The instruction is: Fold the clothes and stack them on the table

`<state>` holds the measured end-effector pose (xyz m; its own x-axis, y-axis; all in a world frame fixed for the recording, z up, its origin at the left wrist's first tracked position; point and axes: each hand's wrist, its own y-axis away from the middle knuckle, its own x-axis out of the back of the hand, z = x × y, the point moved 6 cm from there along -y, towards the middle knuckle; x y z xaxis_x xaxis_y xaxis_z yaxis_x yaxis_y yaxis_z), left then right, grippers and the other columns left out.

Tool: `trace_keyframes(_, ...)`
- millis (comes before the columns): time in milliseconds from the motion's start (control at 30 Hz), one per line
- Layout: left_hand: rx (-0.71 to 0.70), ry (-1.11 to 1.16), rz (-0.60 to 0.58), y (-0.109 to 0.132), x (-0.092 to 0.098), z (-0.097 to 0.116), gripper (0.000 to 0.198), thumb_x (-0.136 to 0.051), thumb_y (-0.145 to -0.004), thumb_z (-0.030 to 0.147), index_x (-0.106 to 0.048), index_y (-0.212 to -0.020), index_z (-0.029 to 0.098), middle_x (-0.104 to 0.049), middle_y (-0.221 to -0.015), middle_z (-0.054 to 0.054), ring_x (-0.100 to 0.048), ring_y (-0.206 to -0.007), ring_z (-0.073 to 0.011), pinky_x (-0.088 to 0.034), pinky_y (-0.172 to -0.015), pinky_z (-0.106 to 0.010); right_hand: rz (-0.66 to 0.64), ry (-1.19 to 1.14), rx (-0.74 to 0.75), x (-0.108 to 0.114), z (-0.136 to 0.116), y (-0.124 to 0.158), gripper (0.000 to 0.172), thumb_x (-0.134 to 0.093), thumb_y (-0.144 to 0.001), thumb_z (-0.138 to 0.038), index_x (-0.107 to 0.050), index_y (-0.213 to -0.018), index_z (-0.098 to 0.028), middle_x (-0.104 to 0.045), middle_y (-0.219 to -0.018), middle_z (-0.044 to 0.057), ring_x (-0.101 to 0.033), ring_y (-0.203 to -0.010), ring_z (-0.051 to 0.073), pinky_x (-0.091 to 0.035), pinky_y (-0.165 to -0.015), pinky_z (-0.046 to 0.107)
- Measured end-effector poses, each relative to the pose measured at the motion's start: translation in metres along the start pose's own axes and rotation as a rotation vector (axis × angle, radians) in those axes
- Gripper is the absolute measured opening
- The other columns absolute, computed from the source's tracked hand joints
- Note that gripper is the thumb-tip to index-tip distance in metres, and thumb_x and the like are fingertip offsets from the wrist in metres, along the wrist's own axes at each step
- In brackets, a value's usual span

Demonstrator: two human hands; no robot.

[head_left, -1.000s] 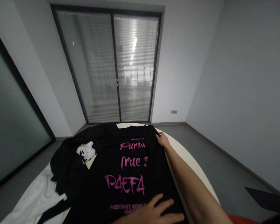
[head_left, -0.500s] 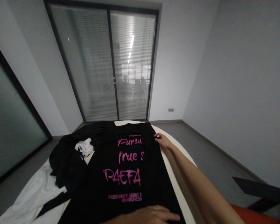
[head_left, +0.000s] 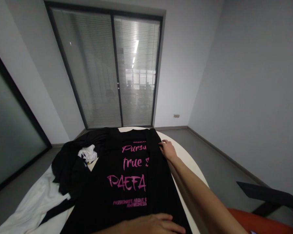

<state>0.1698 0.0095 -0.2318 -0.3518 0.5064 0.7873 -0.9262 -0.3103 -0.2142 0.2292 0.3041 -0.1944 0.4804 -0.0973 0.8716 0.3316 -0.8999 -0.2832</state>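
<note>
A black shirt with pink lettering lies spread on the table, its right side folded inward over part of the print. At the near end, my left hand rests flat on the fabric with its fingers stretched to the right. My right hand is at the far right edge of the shirt, fingers apart and fingertips touching the folded edge. Neither hand visibly grips the cloth.
The pale round table shows along the right. Left of the shirt lie a heap of dark clothing, a crumpled white cloth and a larger white garment. An orange chair seat with a black armrest stands at lower right.
My right hand has shifted slightly down along the shirt's right edge, its back turned up more. My left hand stays flat with its fingers slightly more spread. The view has shifted a little.
</note>
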Motion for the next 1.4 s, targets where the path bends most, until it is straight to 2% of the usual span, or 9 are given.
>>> trace_keyframes(100,0.058,-0.162,0.021,0.009,0.024,0.01,0.037,-0.04,-0.105,0.031,-0.054,-0.139,0.028,-0.054,-0.146,-0.001,-0.044,-0.14,-0.0181,-0.031,-0.119,-0.036,0.035,0.115,0.043,0.009,-0.026,0.003,0.032,-0.053,-0.095,-0.042,-0.074,-0.107,-0.021,-0.066,-0.118,0.013,-0.055,-0.117,0.029,-0.038,-0.102,0.04)
trace_keyframes(167,0.137,-0.251,0.058,0.015,0.042,0.014,0.029,-0.048,-0.101,0.03,-0.064,-0.125,0.027,-0.059,-0.142,-0.002,-0.049,-0.135,-0.0209,-0.038,-0.114,-0.037,-0.06,0.13,0.074,0.004,-0.044,0.004,0.037,-0.057,-0.09,-0.053,-0.072,-0.107,-0.023,-0.071,-0.103,0.009,-0.061,-0.105,0.027,-0.041,-0.097,0.038)
trace_keyframes(333,0.222,-0.2,0.102,0.033,0.066,0.02,0.036,-0.055,-0.088,0.021,-0.067,-0.121,0.028,-0.059,-0.141,0.0,-0.049,-0.135,-0.0209,-0.039,-0.113,-0.038,-0.222,0.112,0.076,-0.019,-0.069,0.008,0.032,-0.067,-0.083,-0.047,-0.07,-0.104,-0.022,-0.073,-0.097,0.009,-0.067,-0.091,0.026,-0.046,-0.08,0.032)
trace_keyframes(500,0.221,-0.149,0.07,0.038,0.063,0.024,0.032,-0.059,-0.092,0.03,-0.069,-0.122,0.03,-0.053,-0.147,0.001,-0.043,-0.14,-0.0239,-0.035,-0.115,-0.041,-0.221,-0.023,0.087,-0.027,-0.073,0.009,0.03,-0.049,-0.097,-0.042,-0.068,-0.111,-0.023,-0.073,-0.104,0.006,-0.067,-0.094,0.021,-0.047,-0.08,0.028)
trace_keyframes(633,0.209,-0.231,0.024,0.032,0.056,0.03,0.037,-0.051,-0.098,0.025,-0.061,-0.133,0.035,-0.048,-0.152,0.0,-0.038,-0.144,-0.0264,-0.035,-0.114,-0.045,-0.251,-0.161,0.263,-0.024,-0.074,0.013,0.031,-0.048,-0.098,-0.035,-0.069,-0.119,-0.023,-0.071,-0.116,0.005,-0.064,-0.107,0.019,-0.045,-0.094,0.027)
trace_keyframes(900,0.103,-0.498,0.017,0.024,0.037,0.038,0.046,-0.037,-0.105,0.034,-0.037,-0.15,0.038,-0.025,-0.163,-0.005,-0.026,-0.148,-0.0326,-0.031,-0.115,-0.06,-0.318,0.066,0.326,-0.034,-0.054,0.038,0.055,-0.043,-0.099,-0.049,-0.041,-0.151,-0.033,-0.04,-0.156,0.005,-0.037,-0.139,0.032,-0.03,-0.113,0.049)
trace_keyframes(1133,0.164,-0.509,0.036,0.015,0.026,0.026,0.05,-0.036,-0.105,0.04,-0.038,-0.151,0.019,-0.048,-0.151,-0.003,-0.039,-0.143,-0.028,-0.038,-0.115,-0.046,-0.273,0.029,0.325,-0.029,-0.054,0.047,0.063,-0.044,-0.097,-0.054,-0.032,-0.155,-0.034,-0.029,-0.162,0.003,-0.031,-0.144,0.031,-0.025,-0.115,0.049)
trace_keyframes(1267,0.066,-0.577,0.032,0.011,0.033,0.035,0.038,-0.038,-0.105,0.038,-0.053,-0.14,0.03,-0.049,-0.151,0.002,-0.046,-0.138,-0.0218,-0.044,-0.108,-0.034,-0.067,0.062,0.177,-0.01,-0.038,0.041,0.055,-0.047,-0.097,-0.044,-0.044,-0.148,-0.023,-0.048,-0.15,0.011,-0.044,-0.133,0.029,-0.033,-0.109,0.043)
trace_keyframes(1400,0.034,-0.638,0.053,-0.001,0.032,0.038,0.039,-0.034,-0.106,0.038,-0.049,-0.142,0.032,-0.054,-0.146,0.003,-0.059,-0.121,-0.0158,-0.051,-0.085,-0.027,0.048,0.15,-0.103,0.003,-0.003,0.036,0.045,-0.048,-0.096,-0.043,-0.059,-0.132,-0.017,-0.064,-0.125,0.017,-0.056,-0.115,0.03,-0.042,-0.095,0.039)
